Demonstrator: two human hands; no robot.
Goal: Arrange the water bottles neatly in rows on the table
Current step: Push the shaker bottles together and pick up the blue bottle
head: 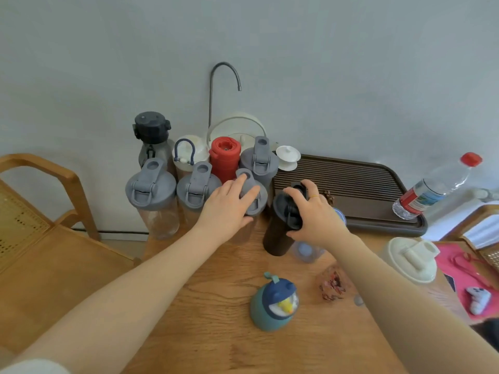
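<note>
The bottles stand packed at the middle of the frame, against the wall, two rows nearly formed on the table (216, 346). The left hand (229, 203) lies over the lid of a grey-capped clear bottle (252, 201), fingers curled down around the cap and pressed to it. The right hand (314, 214) clasps the top of a dark bottle (280, 228) just to the right, fingers wrapped over its black lid; that bottle leans a little toward the lower left.

The risk, as I judge it, is the crowding. The tall clear bottles look empty and light, so a nudge from either wrist could tip the neighbouring grey-lidded one (198, 190) or the big one at the left end (151, 193), and one falling would take others with it (they nearly touch). Setting the dark bottle down while it leans could knock the tray (378, 220) at centre right, or the small clear cup (307, 249) just behind it.

As for contents: the clear bottles show nothing inside; the red bottle (225, 157) and the dark one are opaque, so I cannot tell. The plastic water bottle (432, 190) at the right edge, tilted on the tray's corner, looks nearly empty. The small round green bottle (272, 303) at lower centre waits unplaced, well apart from the rows.
</note>
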